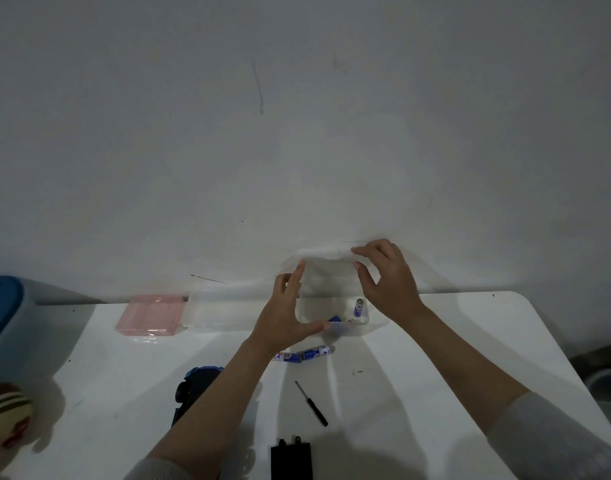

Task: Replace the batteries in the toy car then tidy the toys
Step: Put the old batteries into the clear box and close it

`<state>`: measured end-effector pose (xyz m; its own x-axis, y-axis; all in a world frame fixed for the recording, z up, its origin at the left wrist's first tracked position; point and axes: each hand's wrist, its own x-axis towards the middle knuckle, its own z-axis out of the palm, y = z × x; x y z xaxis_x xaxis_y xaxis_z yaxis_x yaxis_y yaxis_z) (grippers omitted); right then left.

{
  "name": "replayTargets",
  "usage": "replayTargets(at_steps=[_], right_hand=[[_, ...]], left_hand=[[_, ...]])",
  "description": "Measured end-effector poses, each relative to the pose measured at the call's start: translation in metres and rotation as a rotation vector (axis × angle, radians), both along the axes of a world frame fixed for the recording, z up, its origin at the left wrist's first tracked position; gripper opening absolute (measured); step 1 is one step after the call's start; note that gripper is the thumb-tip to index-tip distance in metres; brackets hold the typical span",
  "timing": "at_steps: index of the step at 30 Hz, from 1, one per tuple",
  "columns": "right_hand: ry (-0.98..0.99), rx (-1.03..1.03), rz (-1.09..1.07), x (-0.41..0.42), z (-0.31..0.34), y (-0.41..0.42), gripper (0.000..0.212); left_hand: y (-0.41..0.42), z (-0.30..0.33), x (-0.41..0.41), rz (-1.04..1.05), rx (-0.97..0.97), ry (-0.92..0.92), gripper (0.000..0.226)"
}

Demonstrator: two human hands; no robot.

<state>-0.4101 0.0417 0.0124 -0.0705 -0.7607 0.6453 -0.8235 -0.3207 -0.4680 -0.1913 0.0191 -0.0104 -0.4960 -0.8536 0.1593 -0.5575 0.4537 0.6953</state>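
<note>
Table (435,341): white; back edge against the wall, right edge near your elbow, open room front centre.
Toy car (193,393): dark, under your left forearm, apparently still open; refit judged pending.
Clear box (331,313): both your hands on it. Left hand (286,306) grips the near-left corner; right hand (387,275) pinches its raised lid.
Cover (292,460): off, front edge.
Screwdriver (311,403): lying loose.
Batteries (304,355): two outside the box, others inside.
</note>
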Motion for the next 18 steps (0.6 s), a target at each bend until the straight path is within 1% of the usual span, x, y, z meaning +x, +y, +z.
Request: replayTargets(at_steps=[4,7,10,12,15,18], right_hand=[[-0.012,0.017,0.042,0.002,0.002,0.004,0.021],[-0.005,0.032,0.081,0.003,-0.005,0.015,0.02],[-0.051,0.08,0.113,0.006,-0.014,0.028,0.016],[-0.079,0.127,0.134,0.007,-0.022,0.035,0.015],[-0.052,0.201,0.15,0.007,-0.038,0.044,0.017],[-0.053,0.236,0.15,0.009,-0.051,0.054,0.022]], left_hand=[[0.005,-0.004,-0.001,0.072,0.074,0.113,0.103],[0.008,-0.008,-0.002,0.134,0.064,0.109,0.099],[0.009,-0.009,-0.001,0.133,0.046,0.131,0.095],[0.009,-0.009,-0.001,0.124,-0.043,0.083,0.081],[0.009,-0.013,0.001,0.12,-0.15,-0.011,0.061],[0.009,-0.024,0.004,0.077,-0.199,-0.079,0.059]])
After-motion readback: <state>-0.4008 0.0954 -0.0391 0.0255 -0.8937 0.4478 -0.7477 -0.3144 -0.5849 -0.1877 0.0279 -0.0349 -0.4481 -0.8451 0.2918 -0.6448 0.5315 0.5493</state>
